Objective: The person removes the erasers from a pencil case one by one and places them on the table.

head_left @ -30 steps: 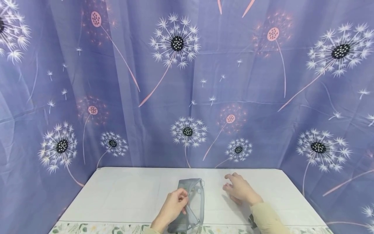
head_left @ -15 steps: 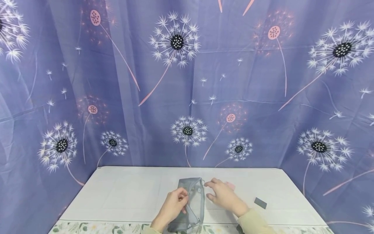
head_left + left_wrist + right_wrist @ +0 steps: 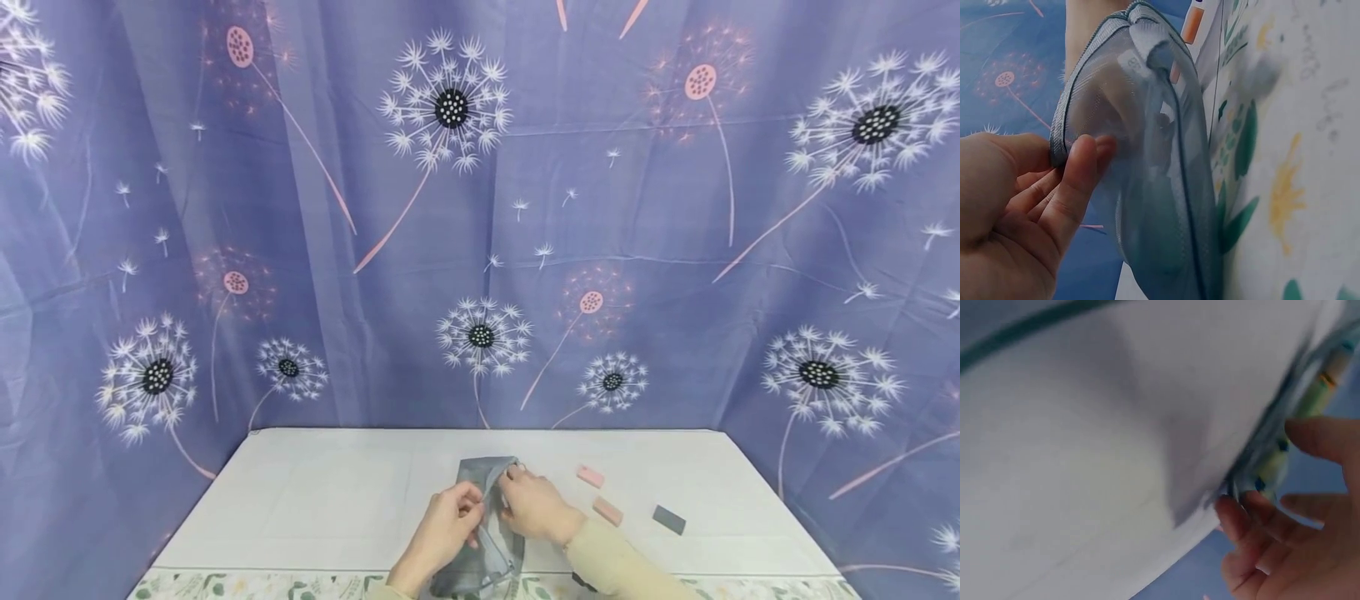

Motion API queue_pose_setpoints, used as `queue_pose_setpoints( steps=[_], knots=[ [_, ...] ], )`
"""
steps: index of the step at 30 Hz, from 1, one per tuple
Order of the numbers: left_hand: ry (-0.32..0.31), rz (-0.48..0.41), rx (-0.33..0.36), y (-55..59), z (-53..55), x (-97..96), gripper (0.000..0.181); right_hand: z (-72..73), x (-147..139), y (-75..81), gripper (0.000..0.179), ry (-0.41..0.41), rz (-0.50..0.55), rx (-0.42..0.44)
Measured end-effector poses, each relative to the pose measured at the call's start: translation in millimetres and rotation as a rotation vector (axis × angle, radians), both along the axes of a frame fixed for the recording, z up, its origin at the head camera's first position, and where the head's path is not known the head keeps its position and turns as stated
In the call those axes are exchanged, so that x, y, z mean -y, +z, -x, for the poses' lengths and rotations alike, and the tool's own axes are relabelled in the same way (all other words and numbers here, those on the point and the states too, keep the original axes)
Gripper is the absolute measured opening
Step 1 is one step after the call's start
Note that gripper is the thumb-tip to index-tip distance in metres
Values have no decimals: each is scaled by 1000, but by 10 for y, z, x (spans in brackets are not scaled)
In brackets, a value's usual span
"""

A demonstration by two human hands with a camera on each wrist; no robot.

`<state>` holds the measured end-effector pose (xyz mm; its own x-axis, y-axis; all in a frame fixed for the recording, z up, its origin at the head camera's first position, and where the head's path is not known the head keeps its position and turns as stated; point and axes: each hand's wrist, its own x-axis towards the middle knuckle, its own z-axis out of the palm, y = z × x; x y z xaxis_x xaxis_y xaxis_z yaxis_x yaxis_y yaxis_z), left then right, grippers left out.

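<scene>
At 6 o'clock, the pouch (image 3: 1154, 162) is being pinched by the left hand (image 3: 448, 518); the right hand (image 3: 534, 505) is now being brought to its 1 o'clock edge, both being engaged; whether that one is gripping cannot be told.

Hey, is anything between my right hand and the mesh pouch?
Nothing visible: your right hand is at the mesh pouch. The pink block, salmon block and dark block lie on the hand's other side.
</scene>
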<state>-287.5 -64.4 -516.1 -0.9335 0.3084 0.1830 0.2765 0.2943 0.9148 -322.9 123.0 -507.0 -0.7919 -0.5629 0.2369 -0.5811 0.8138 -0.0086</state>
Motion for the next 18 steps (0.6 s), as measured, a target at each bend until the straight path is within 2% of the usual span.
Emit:
queue_pose_setpoints(
  steps=[5,10,15,18],
  knots=[
    [-3,-15,-15,-8,-12,-6,9,32,134,-67,43,-67,-20,59],
    [-12,-24,-20,-14,-9,-7,6,76,239,-87,38,-126,-2,63],
    [-7,-31,-24,-9,0,-5,7,132,301,-111,39,-181,1,91],
    [-4,-35,-26,3,-5,-9,7,157,323,-142,39,-207,-15,79]
  ],
)
